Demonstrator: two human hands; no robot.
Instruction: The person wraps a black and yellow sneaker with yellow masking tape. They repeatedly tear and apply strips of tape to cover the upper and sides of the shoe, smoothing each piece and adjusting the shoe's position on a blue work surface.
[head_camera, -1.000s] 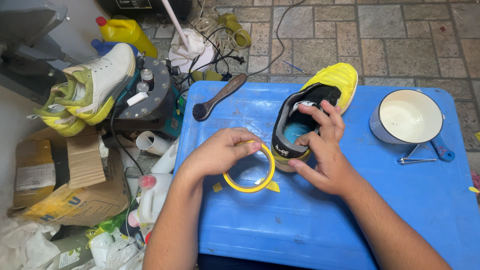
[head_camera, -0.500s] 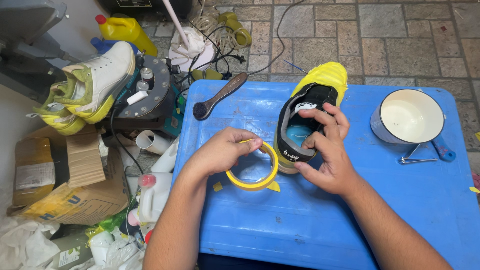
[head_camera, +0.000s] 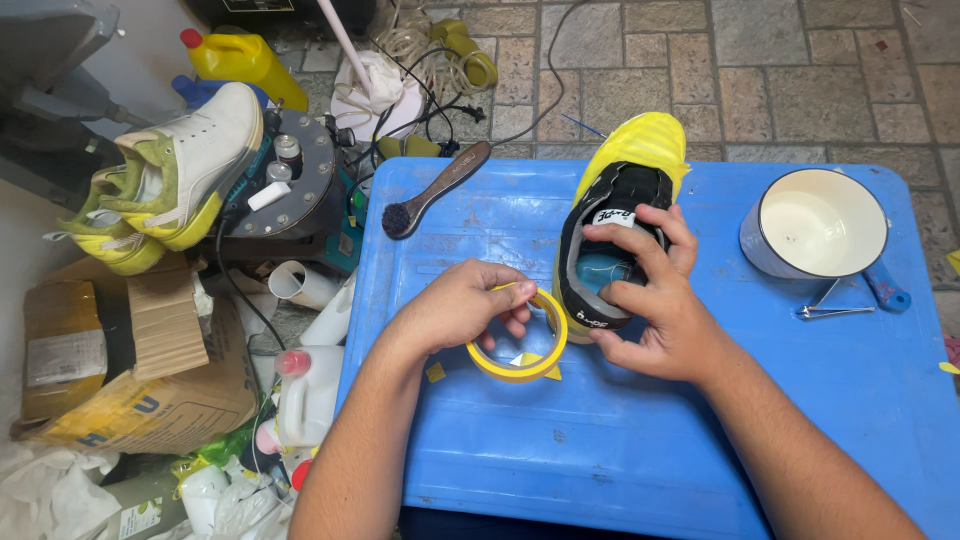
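A yellow and black shoe (head_camera: 628, 170) lies on the blue plastic table (head_camera: 650, 440), its toe pointing away from me. My right hand (head_camera: 655, 300) grips the shoe's heel and collar, thumb inside the opening. My left hand (head_camera: 462, 308) holds a roll of yellow tape (head_camera: 520, 350) just left of the heel, fingers hooked through the ring. Small yellow tape scraps (head_camera: 436, 372) lie on the table near the roll.
A brown shoe brush (head_camera: 436, 190) lies at the table's far left. A white pot with a blue handle (head_camera: 820, 228) and a metal clip (head_camera: 830, 311) sit at the right. Left of the table: a white and yellow sneaker (head_camera: 180, 170), cardboard boxes (head_camera: 120, 350), bottles, cables.
The shoe has been turned so its toe points more straight away from me. My right hand shifted with it on the heel. The tape roll stays in my left hand.
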